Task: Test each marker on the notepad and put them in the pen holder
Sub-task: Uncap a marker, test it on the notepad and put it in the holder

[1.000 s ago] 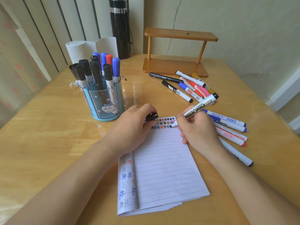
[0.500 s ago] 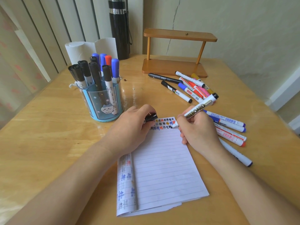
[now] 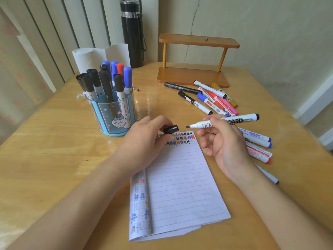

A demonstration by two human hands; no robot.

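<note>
A lined notepad (image 3: 180, 186) lies on the table in front of me, with rows of coloured test marks along its top edge. My right hand (image 3: 223, 143) holds an uncapped white whiteboard marker (image 3: 225, 121) level above the pad's top right corner, its black tip pointing left. My left hand (image 3: 144, 141) rests at the pad's top left and pinches the marker's black cap (image 3: 171, 129), a short gap from the tip. A blue pen holder (image 3: 113, 116) with several capped markers stands at the left.
Loose markers lie in a pile (image 3: 212, 98) behind my hands and in a row (image 3: 257, 143) under my right hand. A wooden stand (image 3: 194, 60), a black bottle (image 3: 132, 33) and a white paper roll (image 3: 100, 56) are at the back.
My right hand has lifted the marker off the pad and turned it level, tip toward the cap. The left hand stays in place with the cap.
</note>
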